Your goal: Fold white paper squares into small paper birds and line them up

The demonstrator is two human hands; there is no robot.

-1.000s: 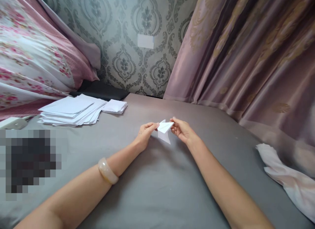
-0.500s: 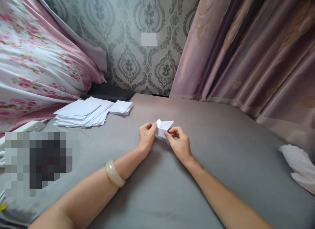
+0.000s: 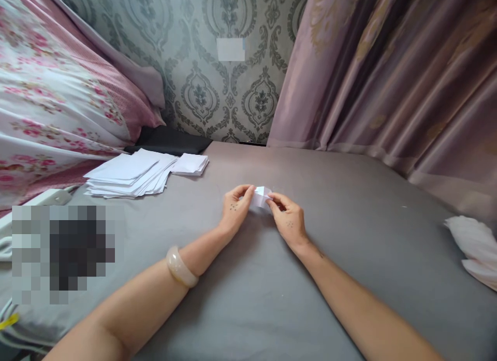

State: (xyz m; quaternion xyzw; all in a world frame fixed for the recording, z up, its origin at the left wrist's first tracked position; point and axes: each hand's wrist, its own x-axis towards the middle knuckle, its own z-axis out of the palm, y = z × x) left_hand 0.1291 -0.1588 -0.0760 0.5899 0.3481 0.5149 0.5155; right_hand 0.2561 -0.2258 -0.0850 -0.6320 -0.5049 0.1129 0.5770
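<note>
I have one small folded paper [image 3: 261,198] up off the grey sheet [image 3: 240,304], near the middle of my view, and I take it as the centre of my clock. My left hand [image 3: 235,208] pinches its nine o'clock edge between thumb and fingers; my right hand [image 3: 289,221] pinches its three o'clock side, a little lower, thumb and forefinger closed on it. So both hands are gripping the same piece. As for how far along it is, some creases are clearly in: the paper stands in angled panels rather than lying flat. I'd judge the folding partly done, since the panels don't look pressed together, but my fingers cover the ends and the creases are too small to count, so I can't tell how many folds are left. Between nine and ten o'clock, well apart from my hands, sits a large stack of white paper [image 3: 124,177], its visible top sheet flat, with a smaller stack [image 3: 190,164] right by it on the side nearer me; whether those small pieces have been folded, I can't tell. Further out at nine lies a white power strip [image 3: 48,201], and just past three, well off, a crumpled pale cloth [image 3: 471,244].
</note>
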